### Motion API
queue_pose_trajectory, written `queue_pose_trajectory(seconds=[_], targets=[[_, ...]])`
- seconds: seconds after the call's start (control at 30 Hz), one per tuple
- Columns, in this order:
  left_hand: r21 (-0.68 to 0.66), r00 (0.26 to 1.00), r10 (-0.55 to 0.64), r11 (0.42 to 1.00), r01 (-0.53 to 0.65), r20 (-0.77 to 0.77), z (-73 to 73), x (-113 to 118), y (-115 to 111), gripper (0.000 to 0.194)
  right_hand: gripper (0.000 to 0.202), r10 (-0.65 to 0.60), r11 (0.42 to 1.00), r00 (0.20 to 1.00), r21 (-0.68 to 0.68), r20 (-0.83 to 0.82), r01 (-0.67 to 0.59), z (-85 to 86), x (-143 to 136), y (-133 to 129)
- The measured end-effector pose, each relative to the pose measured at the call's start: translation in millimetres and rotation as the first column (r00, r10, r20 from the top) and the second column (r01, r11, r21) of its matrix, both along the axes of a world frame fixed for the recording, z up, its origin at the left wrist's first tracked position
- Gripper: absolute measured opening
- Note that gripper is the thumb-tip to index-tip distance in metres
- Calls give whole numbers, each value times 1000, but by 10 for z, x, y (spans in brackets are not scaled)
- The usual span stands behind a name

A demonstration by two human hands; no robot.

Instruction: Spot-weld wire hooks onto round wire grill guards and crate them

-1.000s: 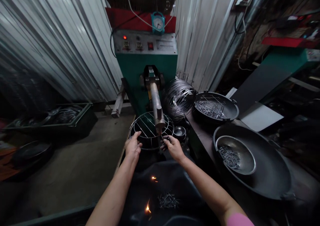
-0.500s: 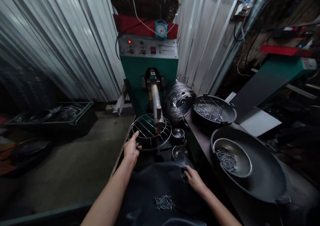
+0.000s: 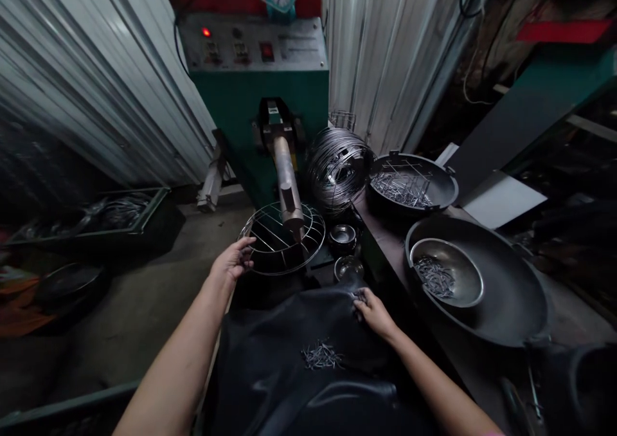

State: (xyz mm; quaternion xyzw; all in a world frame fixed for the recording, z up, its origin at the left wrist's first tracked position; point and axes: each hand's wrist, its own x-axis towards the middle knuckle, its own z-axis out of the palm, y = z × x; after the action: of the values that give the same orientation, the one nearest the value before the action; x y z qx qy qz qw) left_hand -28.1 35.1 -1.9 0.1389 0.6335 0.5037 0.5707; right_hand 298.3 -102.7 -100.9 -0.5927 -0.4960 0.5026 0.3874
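Observation:
A round wire rack (image 3: 283, 270) lies under the metal arm (image 3: 287, 182) of a green machine. My left hand (image 3: 233, 260) is at the rack's left edge, its fingers closed on the rim. Further right, my right hand (image 3: 370, 308) pinches the upper edge of a black sheet (image 3: 274, 339) that covers my lap. A small heap of short wire pieces (image 3: 322, 355) lies on this sheet. Whether the right fingers also hold a wire piece is too dark to tell.
To the right stand a wire coil (image 3: 337, 172), two small bowls (image 3: 342, 235), a pan of wire pieces (image 3: 446, 188) and a large pan (image 3: 511, 288) holding a steel bowl (image 3: 475, 280). A green bin (image 3: 157, 220) is at the left.
The view has tilted down and shifted. The red glow at the tip of the machine's arm is gone. My left hand has moved to the rack's left rim; my right hand still grips the sheet.

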Motion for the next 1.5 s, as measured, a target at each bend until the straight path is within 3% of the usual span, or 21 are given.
queue_pose_trajectory(seconds=[0.07,0.17,0.23,0.3,0.43,0.53,0.93,1.17,1.5], targets=[[27,998,44,999,-46,40,-26,43,-70,30,21,-26,999,983,-38,-183,20,188,-84,89],[97,992,108,989,-114,70,-35,149,-187,35,24,-13,996,920,78,-392,47,525,-355,325],[130,987,144,980,-152,69,-36,232,-250,38,24,38,985,900,168,-434,39,694,-594,490],[155,984,169,972,-177,60,-43,303,-295,40,22,98,973,923,231,-371,-10,771,-813,615],[207,978,209,955,-210,29,-65,372,-338,41,13,120,955,990,280,-77,-94,720,-1044,718],[232,974,227,946,-225,20,-68,384,-343,43,9,99,951,995,292,15,-99,684,-1056,730],[251,977,206,944,-213,55,-75,364,-335,43,10,198,932,977,296,74,-211,653,-945,808],[247,977,211,945,-215,44,-83,323,-328,43,13,146,954,988,272,-52,-126,677,-1041,794],[254,972,235,939,-230,8,-55,326,-318,42,13,138,943,989,314,-58,-113,714,-1069,855]])
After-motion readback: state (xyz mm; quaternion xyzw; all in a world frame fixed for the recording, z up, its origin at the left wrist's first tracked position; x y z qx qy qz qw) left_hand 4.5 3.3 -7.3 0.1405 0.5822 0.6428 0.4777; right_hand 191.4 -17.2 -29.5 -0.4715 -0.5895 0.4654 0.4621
